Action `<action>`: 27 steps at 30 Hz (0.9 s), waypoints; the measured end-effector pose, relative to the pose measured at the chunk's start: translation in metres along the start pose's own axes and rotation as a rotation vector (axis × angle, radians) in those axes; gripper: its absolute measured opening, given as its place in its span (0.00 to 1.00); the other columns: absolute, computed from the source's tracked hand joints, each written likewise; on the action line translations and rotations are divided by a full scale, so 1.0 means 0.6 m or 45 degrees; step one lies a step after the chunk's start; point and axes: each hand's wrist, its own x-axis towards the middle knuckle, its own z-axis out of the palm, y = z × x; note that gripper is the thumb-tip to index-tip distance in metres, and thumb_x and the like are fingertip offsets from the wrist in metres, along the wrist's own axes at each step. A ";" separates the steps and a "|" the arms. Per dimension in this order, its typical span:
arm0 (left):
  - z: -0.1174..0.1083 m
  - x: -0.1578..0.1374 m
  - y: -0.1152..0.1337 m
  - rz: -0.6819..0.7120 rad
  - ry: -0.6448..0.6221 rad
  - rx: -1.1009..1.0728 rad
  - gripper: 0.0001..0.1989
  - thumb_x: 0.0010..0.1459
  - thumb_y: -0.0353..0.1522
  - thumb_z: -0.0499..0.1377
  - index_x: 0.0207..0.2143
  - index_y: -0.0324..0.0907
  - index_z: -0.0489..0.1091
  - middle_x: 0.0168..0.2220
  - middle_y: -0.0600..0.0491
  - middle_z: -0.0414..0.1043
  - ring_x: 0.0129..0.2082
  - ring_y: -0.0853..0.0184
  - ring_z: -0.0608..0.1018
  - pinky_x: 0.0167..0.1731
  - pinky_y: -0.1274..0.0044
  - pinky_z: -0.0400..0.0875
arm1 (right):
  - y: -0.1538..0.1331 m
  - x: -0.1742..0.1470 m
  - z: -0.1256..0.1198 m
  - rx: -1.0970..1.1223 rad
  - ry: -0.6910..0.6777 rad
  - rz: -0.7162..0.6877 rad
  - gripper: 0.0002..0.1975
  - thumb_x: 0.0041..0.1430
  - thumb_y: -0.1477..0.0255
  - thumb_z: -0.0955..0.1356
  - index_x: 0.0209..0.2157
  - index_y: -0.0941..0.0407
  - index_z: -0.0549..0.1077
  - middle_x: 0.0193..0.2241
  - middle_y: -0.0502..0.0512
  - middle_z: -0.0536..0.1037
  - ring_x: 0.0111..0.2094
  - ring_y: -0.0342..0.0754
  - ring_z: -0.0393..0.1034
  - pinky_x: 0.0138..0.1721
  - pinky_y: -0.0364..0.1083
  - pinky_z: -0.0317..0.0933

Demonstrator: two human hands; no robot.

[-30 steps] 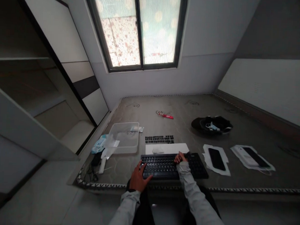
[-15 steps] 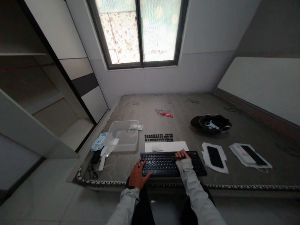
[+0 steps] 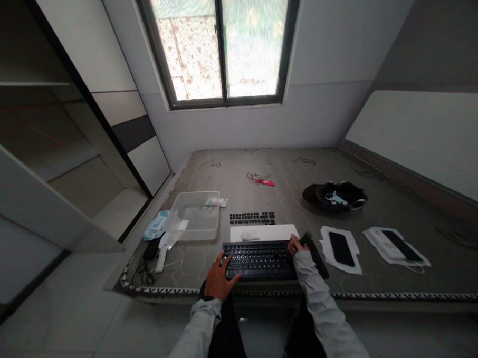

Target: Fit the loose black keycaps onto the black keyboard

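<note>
A black keyboard lies near the front edge of the mattress, with some keys off its right part. My left hand grips the keyboard's left front corner, thumb along the front edge and fingers on top. Over the right part of the keyboard, my right hand is closed in a pinch; whatever it may hold is too small to make out. My right sleeve covers part of the keyboard there. Behind the keyboard lie rows of loose black keycaps and a white sheet with a crumpled white wad on it.
A clear plastic box stands left of the keycaps, beside a blue packet and dark cables. To the right lie two phones on white cloths and a black cap. A red tag lies farther back.
My right hand has moved slightly right along the keyboard, its fingers still closed. My left hand stays at the same corner.
</note>
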 end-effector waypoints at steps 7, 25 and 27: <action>-0.001 0.001 0.002 0.002 0.002 -0.002 0.33 0.54 0.46 0.62 0.60 0.47 0.64 0.67 0.47 0.56 0.60 0.55 0.68 0.59 0.63 0.67 | 0.020 -0.011 -0.015 -1.332 -0.191 -0.096 0.17 0.46 0.57 0.73 0.37 0.51 0.81 0.33 0.56 0.83 0.38 0.56 0.76 0.43 0.50 0.64; 0.000 0.000 0.000 -0.012 -0.012 -0.027 0.33 0.54 0.46 0.61 0.61 0.48 0.63 0.68 0.49 0.54 0.62 0.55 0.67 0.60 0.63 0.65 | 0.052 -0.016 -0.006 -1.354 -0.368 -0.019 0.14 0.55 0.63 0.69 0.41 0.52 0.82 0.40 0.55 0.84 0.43 0.54 0.78 0.43 0.46 0.67; -0.004 0.000 0.002 -0.023 -0.026 -0.031 0.33 0.54 0.46 0.62 0.61 0.48 0.63 0.67 0.48 0.55 0.61 0.55 0.68 0.60 0.63 0.66 | 0.049 -0.016 0.000 -1.379 -0.390 0.006 0.12 0.54 0.65 0.70 0.39 0.53 0.82 0.40 0.56 0.84 0.42 0.54 0.78 0.44 0.45 0.67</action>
